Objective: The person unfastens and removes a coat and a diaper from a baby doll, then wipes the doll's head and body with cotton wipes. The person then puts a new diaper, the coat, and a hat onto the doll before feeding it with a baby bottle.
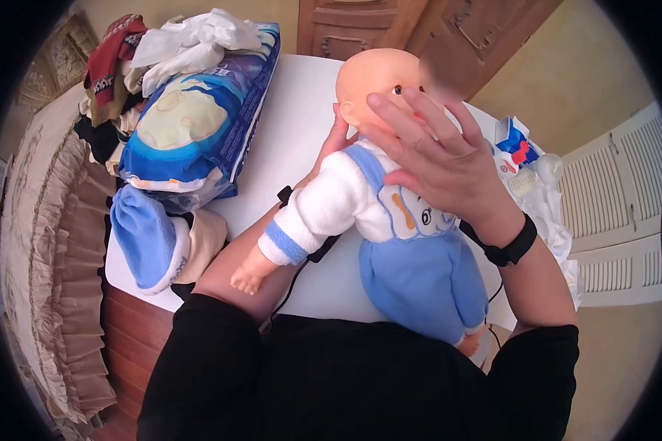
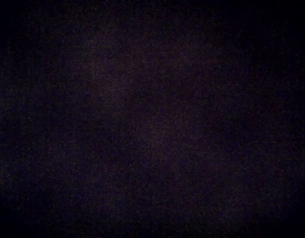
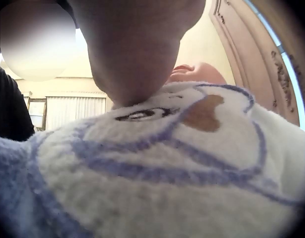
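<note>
A baby doll [image 1: 419, 272] in a white top and blue trousers leans back over the person's left arm in the head view. My left hand [image 1: 336, 136] is behind the doll's neck, its fingers mostly hidden. My right hand [image 1: 449, 162] is spread over the doll's front, fingers straight across the lower face and thumb toward the chest. In the right wrist view the right hand's base [image 3: 135, 59] rests at the embroidered animal face [image 3: 202, 116] on the top. The left wrist view is dark.
On the white table [image 1: 301, 95] lies a blue diaper pack [image 1: 228, 121] with white cloth [image 1: 198, 40] on top. A blue and white hat [image 1: 143, 239] is at the near left. Small packages [image 1: 518, 147] and clear plastic [image 1: 548, 220] lie at the right.
</note>
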`<act>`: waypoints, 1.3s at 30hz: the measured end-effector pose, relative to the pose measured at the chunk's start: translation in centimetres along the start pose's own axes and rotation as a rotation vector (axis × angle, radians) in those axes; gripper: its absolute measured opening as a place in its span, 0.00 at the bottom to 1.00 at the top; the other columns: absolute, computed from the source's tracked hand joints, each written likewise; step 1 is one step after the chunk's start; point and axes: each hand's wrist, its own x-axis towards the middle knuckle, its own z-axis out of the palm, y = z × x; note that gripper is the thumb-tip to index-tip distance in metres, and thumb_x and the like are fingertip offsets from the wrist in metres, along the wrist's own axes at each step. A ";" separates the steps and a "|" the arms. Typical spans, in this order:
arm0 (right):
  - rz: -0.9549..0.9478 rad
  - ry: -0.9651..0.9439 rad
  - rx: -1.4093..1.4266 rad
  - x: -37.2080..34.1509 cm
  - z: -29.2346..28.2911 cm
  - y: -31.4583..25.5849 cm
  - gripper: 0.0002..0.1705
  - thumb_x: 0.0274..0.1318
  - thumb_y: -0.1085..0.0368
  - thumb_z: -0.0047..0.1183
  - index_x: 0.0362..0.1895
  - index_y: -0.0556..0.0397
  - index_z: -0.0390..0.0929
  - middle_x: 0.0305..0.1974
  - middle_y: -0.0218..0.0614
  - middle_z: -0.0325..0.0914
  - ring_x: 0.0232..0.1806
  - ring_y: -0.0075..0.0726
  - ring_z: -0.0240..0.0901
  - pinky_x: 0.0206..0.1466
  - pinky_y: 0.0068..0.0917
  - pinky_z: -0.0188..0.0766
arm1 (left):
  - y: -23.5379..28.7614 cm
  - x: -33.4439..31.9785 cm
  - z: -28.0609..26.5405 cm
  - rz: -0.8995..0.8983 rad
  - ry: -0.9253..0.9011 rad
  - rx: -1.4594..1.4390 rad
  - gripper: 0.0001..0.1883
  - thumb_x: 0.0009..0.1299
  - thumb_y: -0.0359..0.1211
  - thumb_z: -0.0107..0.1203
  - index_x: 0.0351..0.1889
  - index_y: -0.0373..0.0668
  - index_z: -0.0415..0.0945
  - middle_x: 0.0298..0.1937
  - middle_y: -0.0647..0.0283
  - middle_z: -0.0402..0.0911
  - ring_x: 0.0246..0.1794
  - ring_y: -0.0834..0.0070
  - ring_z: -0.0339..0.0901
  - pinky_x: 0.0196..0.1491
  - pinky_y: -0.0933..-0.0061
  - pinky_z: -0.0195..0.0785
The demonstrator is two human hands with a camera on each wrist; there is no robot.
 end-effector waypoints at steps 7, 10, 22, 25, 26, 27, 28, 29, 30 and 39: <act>0.043 0.028 0.152 1.0 -0.2 -0.1 0.29 0.59 0.37 0.41 0.56 0.37 0.77 0.67 0.23 0.63 0.70 0.35 0.51 0.73 0.39 0.45 | 0.7 -0.1 -0.9 0.061 0.288 0.287 0.47 0.68 0.72 0.24 0.75 0.49 0.46 0.73 0.51 0.56 0.71 0.52 0.58 0.71 0.52 0.54; 0.116 0.051 0.175 2.1 0.0 0.0 0.30 0.46 0.41 0.52 0.53 0.40 0.77 0.67 0.22 0.63 0.70 0.34 0.51 0.75 0.38 0.44 | 0.2 0.3 -0.4 0.099 0.422 0.579 0.46 0.69 0.71 0.24 0.75 0.49 0.47 0.73 0.51 0.57 0.71 0.52 0.59 0.70 0.52 0.55; 0.033 0.019 0.288 2.0 -0.3 -0.2 0.28 0.49 0.42 0.51 0.50 0.42 0.78 0.67 0.26 0.64 0.69 0.38 0.54 0.73 0.41 0.47 | 0.2 -0.2 -2.5 0.124 -0.001 0.245 0.44 0.70 0.69 0.25 0.74 0.49 0.48 0.72 0.51 0.58 0.70 0.53 0.61 0.69 0.53 0.57; 0.057 -0.016 0.289 3.0 -0.3 0.0 0.28 0.47 0.41 0.53 0.50 0.41 0.79 0.67 0.27 0.64 0.69 0.40 0.54 0.72 0.42 0.48 | 0.5 -0.3 -1.0 0.159 0.310 0.553 0.30 0.79 0.53 0.32 0.73 0.47 0.50 0.73 0.53 0.56 0.74 0.59 0.54 0.71 0.63 0.53; 0.076 -0.036 0.316 3.3 -0.3 0.1 0.28 0.46 0.41 0.54 0.50 0.40 0.79 0.67 0.27 0.64 0.69 0.40 0.54 0.72 0.43 0.48 | 0.6 -0.2 -1.6 0.157 0.308 0.554 0.30 0.79 0.53 0.32 0.73 0.47 0.50 0.73 0.53 0.56 0.74 0.59 0.54 0.71 0.63 0.53; 0.076 -0.036 0.314 3.6 -0.4 0.3 0.28 0.46 0.41 0.54 0.50 0.40 0.79 0.67 0.27 0.64 0.69 0.40 0.54 0.72 0.43 0.48 | 0.7 0.2 -2.5 0.202 0.223 0.550 0.33 0.78 0.55 0.33 0.73 0.47 0.49 0.73 0.52 0.55 0.73 0.58 0.54 0.72 0.62 0.52; 0.105 -0.033 0.308 4.0 -0.5 0.6 0.29 0.46 0.41 0.55 0.50 0.40 0.79 0.67 0.28 0.63 0.69 0.41 0.54 0.72 0.44 0.47 | 0.8 0.3 -3.2 0.247 0.139 0.544 0.35 0.77 0.58 0.34 0.74 0.47 0.48 0.73 0.50 0.54 0.73 0.57 0.54 0.72 0.61 0.51; 0.135 -0.030 0.303 4.2 -0.5 0.8 0.29 0.45 0.41 0.55 0.50 0.40 0.80 0.67 0.29 0.63 0.69 0.42 0.55 0.72 0.46 0.47 | 0.7 0.4 -2.8 0.247 0.138 0.544 0.35 0.77 0.58 0.34 0.74 0.47 0.48 0.73 0.50 0.54 0.73 0.57 0.54 0.72 0.61 0.51; 0.135 -0.030 0.303 4.4 -0.4 1.3 0.29 0.45 0.41 0.55 0.50 0.40 0.80 0.67 0.29 0.63 0.69 0.42 0.55 0.72 0.46 0.47 | 0.6 0.5 -2.4 0.190 0.263 0.531 0.40 0.73 0.64 0.30 0.74 0.48 0.47 0.73 0.50 0.55 0.72 0.55 0.56 0.72 0.57 0.53; 0.270 0.007 0.310 4.2 1.8 4.6 0.23 0.63 0.47 0.44 0.55 0.41 0.79 0.66 0.38 0.64 0.67 0.51 0.56 0.70 0.47 0.48 | -0.1 0.6 0.2 0.027 0.374 0.501 0.48 0.68 0.71 0.28 0.75 0.45 0.46 0.74 0.47 0.54 0.72 0.50 0.57 0.72 0.51 0.52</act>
